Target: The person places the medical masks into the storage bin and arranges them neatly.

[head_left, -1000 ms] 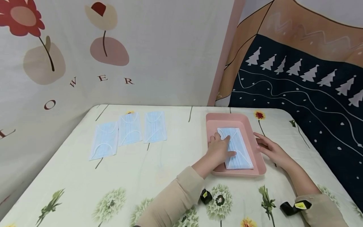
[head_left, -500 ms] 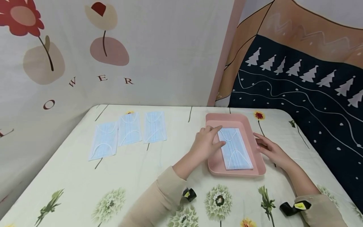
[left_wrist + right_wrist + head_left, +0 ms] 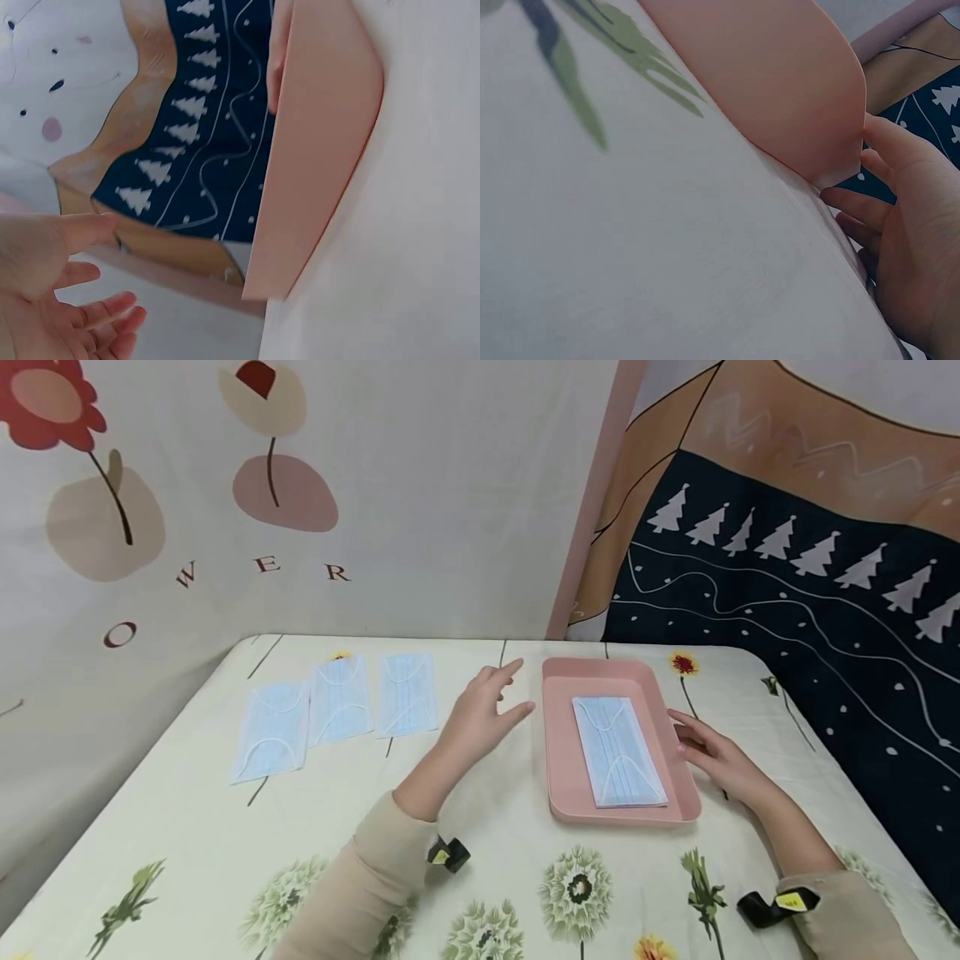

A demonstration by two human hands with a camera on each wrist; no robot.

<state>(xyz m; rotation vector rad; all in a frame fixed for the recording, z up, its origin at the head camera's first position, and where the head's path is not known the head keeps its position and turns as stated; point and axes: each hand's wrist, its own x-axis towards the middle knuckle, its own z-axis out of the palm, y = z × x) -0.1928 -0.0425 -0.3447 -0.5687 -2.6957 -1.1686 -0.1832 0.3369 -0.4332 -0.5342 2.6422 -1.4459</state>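
Note:
A pink tray (image 3: 562, 752) stands on the right half of the table, holding a blue pleated face mask (image 3: 621, 752) with white ear loops; its edge looks like a small stack. My left hand (image 3: 480, 710) hovers left of the tray with nothing in it, thumb and fingers spread apart. In the left wrist view that hand (image 3: 60, 292) hangs beside the tray's wall (image 3: 315, 142). My right hand (image 3: 723, 760) rests its fingertips against the tray's right side. The right wrist view has the fingers (image 3: 859, 206) loosely bent at the tray's corner.
Three more face masks lie on the left: one in front (image 3: 272, 731), one in the middle (image 3: 342, 702) and one nearer the tray (image 3: 408, 693). A floral cloth (image 3: 480, 827) covers the table. Printed fabric hangs behind and to the right.
My left hand has lifted off the mask in the tray and moved left, out over the table between tray and masks. My right hand stays at the tray's side.

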